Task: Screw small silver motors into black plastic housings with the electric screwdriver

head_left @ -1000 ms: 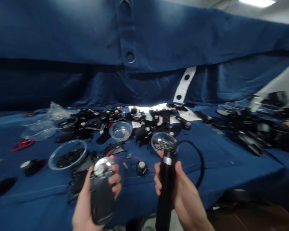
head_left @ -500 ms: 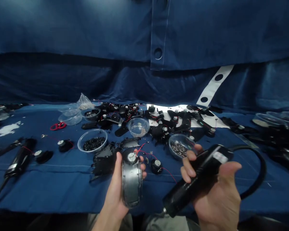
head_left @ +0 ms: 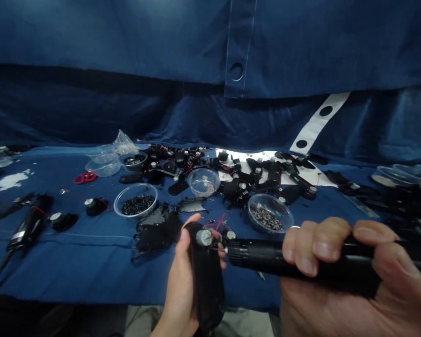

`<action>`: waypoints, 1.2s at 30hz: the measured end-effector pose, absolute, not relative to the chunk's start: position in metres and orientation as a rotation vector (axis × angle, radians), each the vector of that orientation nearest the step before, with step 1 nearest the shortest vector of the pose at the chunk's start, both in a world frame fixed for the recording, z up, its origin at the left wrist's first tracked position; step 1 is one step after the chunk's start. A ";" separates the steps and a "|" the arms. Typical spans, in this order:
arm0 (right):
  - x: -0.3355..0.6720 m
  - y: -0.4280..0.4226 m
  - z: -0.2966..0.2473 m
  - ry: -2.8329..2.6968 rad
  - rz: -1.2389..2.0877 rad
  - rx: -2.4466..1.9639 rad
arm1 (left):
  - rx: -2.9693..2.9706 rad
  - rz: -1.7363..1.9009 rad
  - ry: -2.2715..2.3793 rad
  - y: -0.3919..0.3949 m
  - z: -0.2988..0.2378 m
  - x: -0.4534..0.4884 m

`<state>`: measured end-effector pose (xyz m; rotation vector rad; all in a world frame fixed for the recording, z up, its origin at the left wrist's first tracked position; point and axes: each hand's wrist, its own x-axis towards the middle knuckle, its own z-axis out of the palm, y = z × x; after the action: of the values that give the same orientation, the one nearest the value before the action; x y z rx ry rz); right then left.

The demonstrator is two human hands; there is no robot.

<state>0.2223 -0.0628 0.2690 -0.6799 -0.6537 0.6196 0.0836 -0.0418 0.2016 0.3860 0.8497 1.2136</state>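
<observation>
My left hand (head_left: 182, 281) is closed around a long black plastic housing (head_left: 207, 285) with a round silver motor or speaker part (head_left: 204, 237) at its upper end and red wires beside it. In my right hand (head_left: 340, 271) lies a black electric screwdriver (head_left: 259, 255), held sideways with its fingers wrapped over the body. Its thin bit points left and reaches the upper right side of the housing; whether the tip touches a screw I cannot tell. Just behind the housing are black plastic shells (head_left: 156, 229) on the blue cloth.
Clear bowls hold black screws (head_left: 137, 204), small mixed screws (head_left: 266, 217) and a few tiny parts (head_left: 208, 189). Red-handled scissors (head_left: 84, 178) and a second electric screwdriver (head_left: 30, 224) lie left. Black parts with red wires (head_left: 238, 187) are heaped at the back, below a hanging blue cloth (head_left: 126, 42).
The screwdriver has swung from a slant to nearly level, its bit now at the housing. My left hand has moved slightly right and turned the housing, so its shiny face no longer shows.
</observation>
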 end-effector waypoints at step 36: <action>0.239 -0.049 0.256 -1.091 0.857 -0.352 | 0.440 1.005 0.964 -0.033 0.211 0.083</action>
<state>0.2391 -0.0490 0.2557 -0.3515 -1.0909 0.8569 0.0827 -0.0326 0.2111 0.4401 0.9640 1.0050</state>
